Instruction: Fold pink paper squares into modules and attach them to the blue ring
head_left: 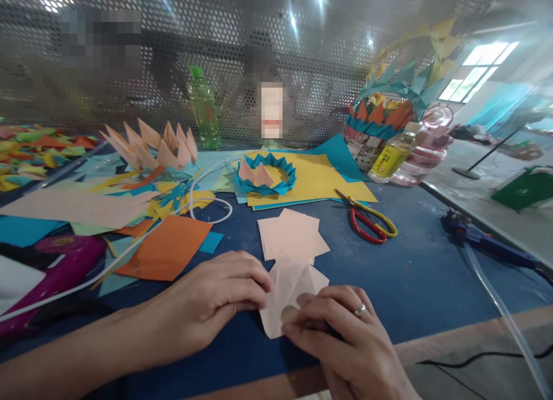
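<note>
A creased, partly folded pale peach paper (276, 308) lies near the table's front edge, between my hands. My left hand (228, 296) pinches its left edge, thumb and fingers together. On the right side, my right hand (341, 325), with a ring on one finger, grips the paper near its lower right edge. Just beyond is a small pile of pale peach paper squares (291, 233). Farther back, a blue zigzag paper ring (283, 188) with two peach points stands on yellow sheets (319, 172).
Scissors (367, 218) lie right of the squares. A glue gun (484, 238) is at far right, bottles (395, 155) at back right. Orange paper (166, 247), a white cable (133, 244) and a magenta tool (73, 273) are at left. Peach paper spikes (151, 149) stand behind.
</note>
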### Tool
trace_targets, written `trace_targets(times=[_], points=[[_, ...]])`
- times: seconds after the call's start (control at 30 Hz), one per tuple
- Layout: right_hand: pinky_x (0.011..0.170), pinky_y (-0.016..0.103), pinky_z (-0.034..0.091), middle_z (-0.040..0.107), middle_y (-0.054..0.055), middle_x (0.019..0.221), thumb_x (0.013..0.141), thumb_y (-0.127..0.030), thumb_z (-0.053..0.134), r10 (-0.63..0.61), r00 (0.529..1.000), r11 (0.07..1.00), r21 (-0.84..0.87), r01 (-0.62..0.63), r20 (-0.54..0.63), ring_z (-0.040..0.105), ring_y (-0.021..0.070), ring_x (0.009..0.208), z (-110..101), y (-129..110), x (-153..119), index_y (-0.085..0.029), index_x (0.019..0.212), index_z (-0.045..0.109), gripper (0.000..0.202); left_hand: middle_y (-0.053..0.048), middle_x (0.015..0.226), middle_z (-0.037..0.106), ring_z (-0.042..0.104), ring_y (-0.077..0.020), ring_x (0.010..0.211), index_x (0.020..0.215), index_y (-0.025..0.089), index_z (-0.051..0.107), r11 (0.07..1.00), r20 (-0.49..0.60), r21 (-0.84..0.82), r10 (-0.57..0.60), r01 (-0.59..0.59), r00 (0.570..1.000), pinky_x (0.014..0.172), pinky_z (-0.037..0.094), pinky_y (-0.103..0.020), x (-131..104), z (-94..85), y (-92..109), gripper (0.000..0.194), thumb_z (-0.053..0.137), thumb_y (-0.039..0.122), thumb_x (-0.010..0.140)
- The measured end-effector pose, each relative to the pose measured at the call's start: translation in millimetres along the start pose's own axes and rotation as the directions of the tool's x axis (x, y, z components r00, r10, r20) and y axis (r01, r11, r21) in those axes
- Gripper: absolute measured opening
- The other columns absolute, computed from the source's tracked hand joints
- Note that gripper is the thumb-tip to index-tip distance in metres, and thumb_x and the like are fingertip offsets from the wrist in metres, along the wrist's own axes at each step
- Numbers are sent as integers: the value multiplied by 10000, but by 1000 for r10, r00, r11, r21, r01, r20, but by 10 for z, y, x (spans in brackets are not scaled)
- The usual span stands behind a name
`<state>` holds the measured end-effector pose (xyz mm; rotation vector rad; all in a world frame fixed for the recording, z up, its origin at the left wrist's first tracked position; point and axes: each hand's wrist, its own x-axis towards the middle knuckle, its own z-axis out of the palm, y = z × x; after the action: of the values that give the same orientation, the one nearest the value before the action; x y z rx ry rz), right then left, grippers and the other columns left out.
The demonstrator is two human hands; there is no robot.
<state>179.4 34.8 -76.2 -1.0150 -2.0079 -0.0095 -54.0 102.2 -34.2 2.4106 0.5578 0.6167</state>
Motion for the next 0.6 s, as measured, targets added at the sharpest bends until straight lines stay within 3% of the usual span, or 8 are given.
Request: trace_targets(times=[0.27, 0.6], points=[[757, 315, 356, 755, -76, 892, 976, -177, 504, -125, 990, 990, -63, 129, 58, 600, 120, 816, 8, -24, 3, -304, 957, 731, 260, 9, 771, 642, 595, -144, 817, 795, 206, 597, 997, 49, -50, -62, 64, 997, 826, 443, -274, 19, 27, 121, 228, 487, 38, 903], [696, 293, 405, 752, -94, 764, 878, -115, 642, -187, 981, 981, -33, 189, 55, 611, 90, 714, -33, -88, 88, -251, 824, 728, 169, 33, 805, 630, 551, -131, 807, 865, 218, 620, 989, -56, 39, -139, 142, 989, 867, 382, -290, 27, 222, 164, 125, 561, 119, 914]])
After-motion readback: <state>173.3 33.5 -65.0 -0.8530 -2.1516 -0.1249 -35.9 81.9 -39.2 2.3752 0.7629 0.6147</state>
